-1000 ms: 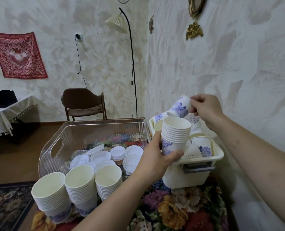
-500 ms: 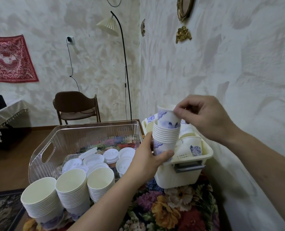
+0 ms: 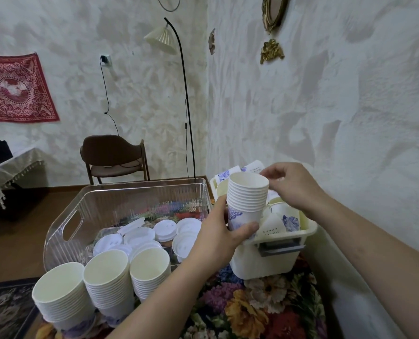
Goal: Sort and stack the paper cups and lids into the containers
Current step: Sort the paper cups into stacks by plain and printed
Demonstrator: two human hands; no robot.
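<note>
While left hand [image 3: 218, 237] grips cup stack [image 3: 247, 199] low, thumb across front, right hand [image 3: 292, 185] hovers beside rim, fingers loosely curled, holding nothing. Stack upright above white bin [image 3: 264, 260].

Lived-in room of a home, corner view. Textured plaster walls. Curved floor lamp [image 3: 164, 39] with pleated shade stands in the corner; brown wooden chair [image 3: 113, 159] just left of it. Red patterned cloth [image 3: 17, 88] hangs on the wall well left of the lamp. Gilt oval frame [image 3: 274, 11] on the wall right of it. Fringed tablecloth [image 3: 5, 172] at far left. Floral cloth [image 3: 257, 307] nearest the camera.
</note>
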